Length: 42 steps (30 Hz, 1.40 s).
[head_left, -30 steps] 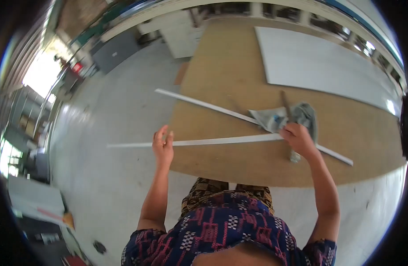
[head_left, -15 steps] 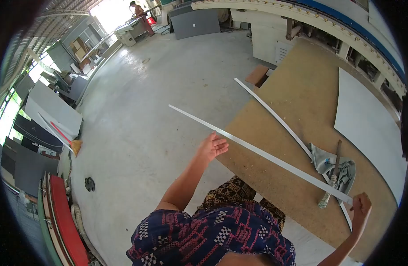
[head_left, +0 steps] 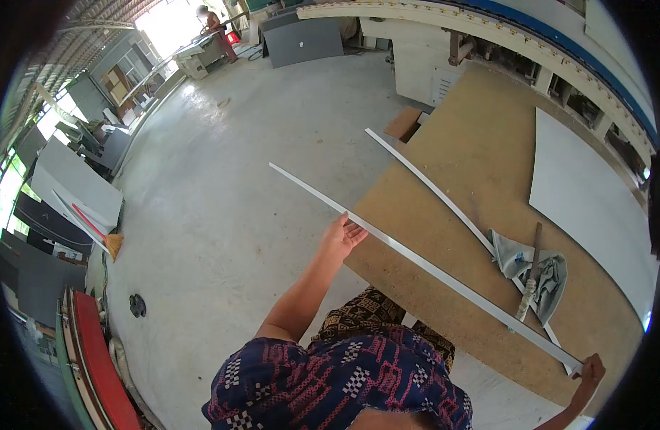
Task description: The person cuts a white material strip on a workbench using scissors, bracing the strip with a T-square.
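Note:
A long, narrow white strip [head_left: 445,275] runs diagonally across my front, over the near edge of the brown board tabletop [head_left: 467,136]. My left hand [head_left: 343,236] holds it partway along, thumb against the strip and fingers loosely extended beneath. At the strip's near right end my right hand [head_left: 591,370] is closed around it. A second white strip [head_left: 437,191] lies on the board. Over its lower part rest a crumpled grey cloth [head_left: 553,283] and a stick [head_left: 536,251] with a pale wrapped end.
A large white sheet [head_left: 588,208] lies on the board's right side, beside a long machine [head_left: 416,68]. Left, a broom [head_left: 113,246] leans near panels, with dark footwear [head_left: 137,306] on the floor. A red panel [head_left: 97,351] stands lower left. Far back, another person [head_left: 214,25] stands at a machine.
My right hand has moved lower with its strip end, and the strip now slopes more steeply. My left hand's thumb now sits against the strip. The whole view has shifted slightly.

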Tool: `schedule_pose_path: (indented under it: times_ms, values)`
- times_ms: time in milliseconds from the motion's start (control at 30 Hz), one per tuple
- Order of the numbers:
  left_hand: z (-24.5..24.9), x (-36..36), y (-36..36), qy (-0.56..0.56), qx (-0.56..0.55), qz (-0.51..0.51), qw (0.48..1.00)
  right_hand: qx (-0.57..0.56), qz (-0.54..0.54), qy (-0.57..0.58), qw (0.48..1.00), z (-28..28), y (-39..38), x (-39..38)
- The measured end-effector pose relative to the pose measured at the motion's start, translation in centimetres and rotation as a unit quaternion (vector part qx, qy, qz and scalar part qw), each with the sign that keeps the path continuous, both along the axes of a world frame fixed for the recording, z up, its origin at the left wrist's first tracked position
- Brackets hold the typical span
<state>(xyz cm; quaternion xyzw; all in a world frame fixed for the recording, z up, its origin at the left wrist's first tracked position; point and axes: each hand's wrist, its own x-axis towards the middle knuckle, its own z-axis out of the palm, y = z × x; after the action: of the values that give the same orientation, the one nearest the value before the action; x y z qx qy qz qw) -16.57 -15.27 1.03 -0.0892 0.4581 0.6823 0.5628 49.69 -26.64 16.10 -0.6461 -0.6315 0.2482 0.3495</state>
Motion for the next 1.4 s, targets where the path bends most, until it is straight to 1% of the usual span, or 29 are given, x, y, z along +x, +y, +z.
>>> schedule_pose_path:
  times_ms: [67,167,200,233,267,300,333,400,467,500,600,667,700,767,867,900,1000,1033,1167,1233,1333,1400]
  values:
    - [0.2,0.6,0.3,0.011,-0.023,0.013,1.0,-0.03,0.022,0.047,0.998,-1.6,-0.7,2.8]
    - [0.1,0.9,0.9,-0.002,-0.036,0.007,0.999,0.047,-0.105,0.167,0.979,-7.7,-2.3,7.1]
    - [-0.5,0.7,1.1,-0.006,0.014,-0.01,1.0,0.011,-0.125,0.179,0.976,-8.1,-2.6,7.6]
    - [-0.5,0.6,1.2,-0.015,0.061,-0.032,0.997,-0.026,-0.152,0.191,0.97,-7.2,-2.7,6.6]
    - [-0.5,0.4,1.2,0.007,0.095,-0.061,0.994,0.011,-0.197,0.219,0.956,-7.2,-3.0,5.0]
    - [0.5,0.4,1.0,0.027,0.129,-0.09,0.987,0.02,-0.208,0.256,0.944,-7.3,-2.9,4.2]
    - [1.1,0.4,0.9,0.044,0.139,-0.116,0.982,-0.048,-0.168,0.267,0.948,-7.0,-2.8,4.9]
    - [1.7,0.3,1.0,0.069,0.174,-0.165,0.968,-0.032,-0.203,0.225,0.952,-8.0,-2.2,3.9]
    - [2.3,0.5,1.2,0.078,0.21,-0.206,0.953,-0.026,-0.234,0.252,0.939,-7.7,-1.8,2.3]
    - [2.8,0.7,1.2,0.083,0.221,-0.224,0.946,-0.026,-0.254,0.286,0.924,-8.6,-1.8,2.9]
    - [4.4,1.7,1.1,0.118,0.192,-0.217,0.95,-0.021,-0.319,0.377,0.869,-12.2,-2.4,5.3]
    - [4.2,0.9,1.1,0.144,0.183,-0.219,0.948,-0.016,-0.379,0.404,0.832,-12.9,-2.8,5.4]
    - [3.5,0.1,1.2,0.149,0.158,-0.204,0.954,-0.027,-0.395,0.402,0.826,-13.4,-3.0,5.7]
    - [1.8,-1.1,1.5,0.159,0.11,-0.179,0.965,-0.029,-0.407,0.42,0.811,-14.0,-3.4,5.9]
    - [0.1,-1.5,1.2,0.138,0.072,-0.161,0.975,-0.023,-0.412,0.454,0.79,-15.9,-3.6,6.5]
    - [-0.4,-1.7,1.1,0.126,0.078,-0.166,0.975,-0.024,-0.424,0.46,0.78,-16.3,-3.4,6.4]
    - [-0.7,-1.4,0.9,0.1,0.045,-0.114,0.987,-0.008,-0.424,0.505,0.752,-16.7,-2.8,5.7]
    - [-1.7,-2.7,1.1,0.068,0.053,-0.127,0.988,-0.01,-0.424,0.511,0.747,-16.8,-2.5,5.5]
    - [-2.7,-4.8,1.2,0.086,0.037,-0.104,0.99,0.003,-0.422,0.517,0.744,-15.3,-1.5,3.4]
    - [-2.7,-5.5,1.0,0.068,0.039,-0.102,0.992,0.019,-0.411,0.531,0.741,-14.3,-1.0,2.3]
    - [-5.2,-7.9,1.6,0.095,-0.001,-0.076,0.993,0.042,-0.381,0.544,0.747,-13.2,-0.4,0.9]
    - [-5.7,-8.3,1.1,0.137,0.01,-0.075,0.988,0.042,-0.377,0.532,0.757,-13.1,-0.1,0.4]
